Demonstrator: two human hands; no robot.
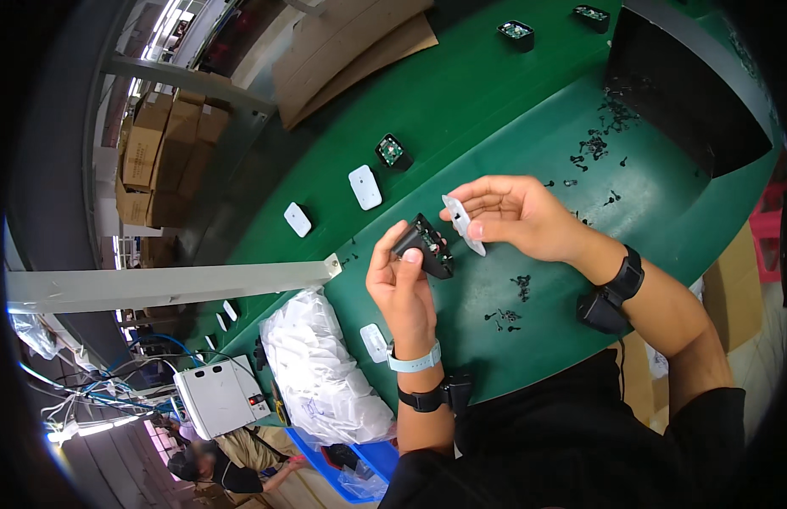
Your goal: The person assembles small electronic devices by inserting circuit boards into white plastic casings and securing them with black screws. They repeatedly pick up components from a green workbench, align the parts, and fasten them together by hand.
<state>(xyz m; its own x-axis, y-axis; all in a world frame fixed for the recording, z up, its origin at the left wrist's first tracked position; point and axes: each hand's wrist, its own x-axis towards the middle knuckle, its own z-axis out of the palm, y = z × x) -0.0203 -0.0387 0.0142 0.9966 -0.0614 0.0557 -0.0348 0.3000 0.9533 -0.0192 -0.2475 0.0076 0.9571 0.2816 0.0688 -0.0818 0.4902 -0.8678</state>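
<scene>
Head view shows the left hand (404, 284) gripping a black housing (426, 246) mid-frame, the right hand (516, 216) pinching a white cover (461, 224) at its 2 o'clock above the green surface (461, 110); squaring edges before pressing seems wise.

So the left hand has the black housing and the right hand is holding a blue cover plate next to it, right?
Not quite: in the head view the cover plate in the right hand is white, not blue. The left hand does hold the black housing beside it.
</scene>
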